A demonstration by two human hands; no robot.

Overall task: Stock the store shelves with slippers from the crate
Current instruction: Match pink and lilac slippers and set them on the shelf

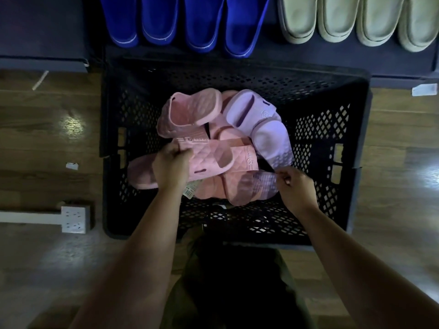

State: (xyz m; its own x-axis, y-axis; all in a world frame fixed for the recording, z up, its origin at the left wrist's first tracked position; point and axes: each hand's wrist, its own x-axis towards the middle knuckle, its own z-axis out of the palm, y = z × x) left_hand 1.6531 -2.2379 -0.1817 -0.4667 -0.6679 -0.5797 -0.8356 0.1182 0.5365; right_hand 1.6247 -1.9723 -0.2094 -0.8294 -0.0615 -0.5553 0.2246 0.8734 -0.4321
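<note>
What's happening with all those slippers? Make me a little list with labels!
crate: black mesh, on the wood floor
inside: pink slippers, purple slippers
left hand: grips a pink quilted slipper
right hand: seems to pinch clear wrap on a slipper
shelf: blue slippers, pale green slippers
</note>
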